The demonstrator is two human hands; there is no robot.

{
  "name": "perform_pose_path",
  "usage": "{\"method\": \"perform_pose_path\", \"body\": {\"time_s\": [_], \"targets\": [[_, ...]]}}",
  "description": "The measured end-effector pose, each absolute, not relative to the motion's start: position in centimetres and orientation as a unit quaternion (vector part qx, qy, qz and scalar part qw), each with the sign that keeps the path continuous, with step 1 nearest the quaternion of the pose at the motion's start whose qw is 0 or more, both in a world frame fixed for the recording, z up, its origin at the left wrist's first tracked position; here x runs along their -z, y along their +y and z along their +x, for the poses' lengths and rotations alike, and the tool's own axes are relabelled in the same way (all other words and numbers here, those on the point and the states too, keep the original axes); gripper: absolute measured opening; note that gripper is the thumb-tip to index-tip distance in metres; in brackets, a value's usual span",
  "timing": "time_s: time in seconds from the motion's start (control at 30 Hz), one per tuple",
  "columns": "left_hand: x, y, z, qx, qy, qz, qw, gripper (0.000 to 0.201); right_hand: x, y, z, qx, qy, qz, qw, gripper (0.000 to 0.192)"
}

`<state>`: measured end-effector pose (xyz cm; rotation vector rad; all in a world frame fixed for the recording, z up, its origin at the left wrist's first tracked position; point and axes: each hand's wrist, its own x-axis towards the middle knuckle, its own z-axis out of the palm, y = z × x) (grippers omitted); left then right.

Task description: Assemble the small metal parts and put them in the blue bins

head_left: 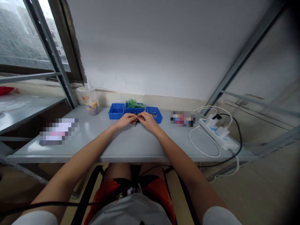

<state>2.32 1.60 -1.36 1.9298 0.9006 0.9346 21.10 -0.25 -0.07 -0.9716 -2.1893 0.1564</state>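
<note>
My left hand (126, 119) and my right hand (147, 120) meet at the middle of the grey table (131, 142), fingertips together around a small dark part (136, 122); it is too small to tell what it is. Just behind the hands stand three blue trays: the left tray (116, 111), the middle tray (134, 109) with green pieces (132, 103) piled in it, and the right tray (154, 114) holding several small metal parts.
A plastic cup with a straw (90, 100) stands at the back left. A white power strip (219, 134) with white and black cables lies at the right. Blurred flat items lie at the left (58, 131) and right (183, 118). Metal shelf frames flank the table.
</note>
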Motion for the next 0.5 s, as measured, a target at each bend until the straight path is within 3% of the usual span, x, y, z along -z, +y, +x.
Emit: {"method": "perform_pose_path", "body": {"time_s": [0.37,0.5], "targets": [[0.58,0.98,2.24,-0.386,0.334,0.777,0.369,0.036,0.09,-0.09,21.20,-0.089,-0.850,-0.358,0.375,0.013],[0.67,1.05,2.11,-0.362,0.373,0.807,0.280,0.031,0.15,-0.16,21.25,-0.092,-0.851,-0.348,0.383,0.019]]}}
